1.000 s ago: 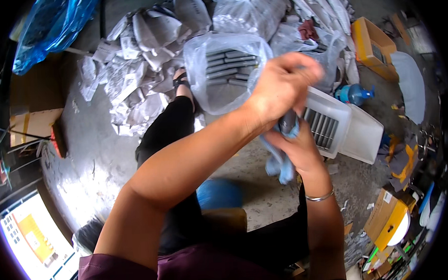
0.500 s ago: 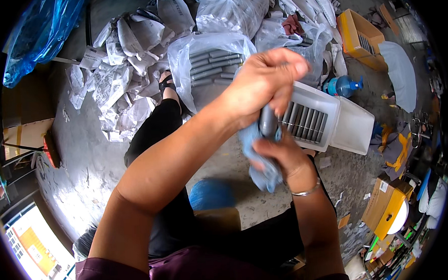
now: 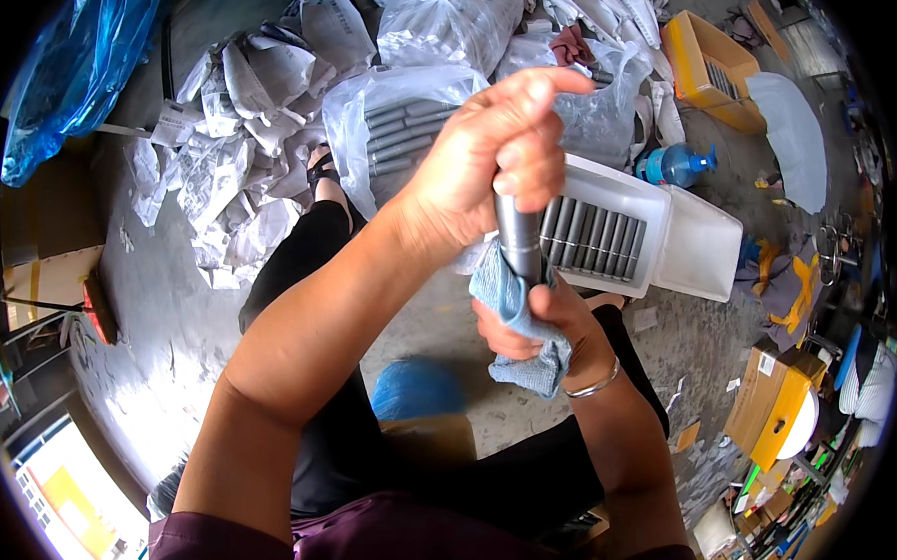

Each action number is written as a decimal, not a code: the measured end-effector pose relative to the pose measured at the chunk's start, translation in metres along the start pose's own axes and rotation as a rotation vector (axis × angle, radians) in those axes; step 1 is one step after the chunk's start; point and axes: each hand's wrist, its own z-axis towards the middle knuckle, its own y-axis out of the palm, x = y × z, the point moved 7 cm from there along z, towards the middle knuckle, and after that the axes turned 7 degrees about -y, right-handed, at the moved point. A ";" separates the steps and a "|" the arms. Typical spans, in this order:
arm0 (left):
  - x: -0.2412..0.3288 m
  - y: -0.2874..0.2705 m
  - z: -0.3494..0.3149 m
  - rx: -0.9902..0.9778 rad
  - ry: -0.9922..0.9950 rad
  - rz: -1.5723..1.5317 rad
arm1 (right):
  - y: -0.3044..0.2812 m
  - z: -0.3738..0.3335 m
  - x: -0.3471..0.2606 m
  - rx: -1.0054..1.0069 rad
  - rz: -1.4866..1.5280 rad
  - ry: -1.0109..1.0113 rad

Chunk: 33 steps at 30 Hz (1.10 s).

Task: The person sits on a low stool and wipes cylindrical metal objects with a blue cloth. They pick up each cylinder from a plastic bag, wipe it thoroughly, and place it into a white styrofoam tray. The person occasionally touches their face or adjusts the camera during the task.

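In front of me stands a grey metal cylinder [image 3: 519, 239], roughly upright, its surface shiny. My left hand [image 3: 493, 158] is closed round its upper end, the index finger sticking out to the right. Below, my right hand [image 3: 551, 326], with a bracelet at the wrist, grips a light-blue cloth [image 3: 517, 299] wrapped about the cylinder's lower part. The lower end is hidden by cloth and fingers. Just behind and right of my hands, a white plastic box [image 3: 656, 221] holds a row of similar grey cylinders [image 3: 602, 238].
An open clear plastic bag [image 3: 347, 134] with more grey cylinders lies ahead. Crumpled paper [image 3: 248, 159] covers the floor to its left. Farther right are a blue-capped water bottle [image 3: 676, 165] and a cardboard box [image 3: 705, 69]. A blue bundle [image 3: 413, 387] sits between my legs.
Both hands have shifted slightly left with the cylinder. The left hand's index finger now points outward, and more of the cylinder shows between the hands. The right hand and cloth have moved down a little.
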 end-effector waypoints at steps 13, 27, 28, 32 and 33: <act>-0.031 -0.017 -0.005 0.002 -0.182 0.358 | -0.030 -0.008 -0.061 0.272 -0.792 -0.137; -0.038 -0.007 -0.003 0.004 -0.223 0.480 | -0.068 -0.064 -0.155 0.739 -0.527 -0.778; -0.042 -0.008 -0.002 -0.014 -0.221 0.599 | -0.062 -0.063 -0.155 0.700 -0.500 -0.804; -0.061 -0.003 -0.005 0.050 -0.342 0.740 | -0.057 -0.056 -0.149 0.593 -0.448 -0.844; -0.066 -0.001 -0.004 0.047 -0.382 0.782 | -0.061 -0.056 -0.149 0.622 -0.473 -0.841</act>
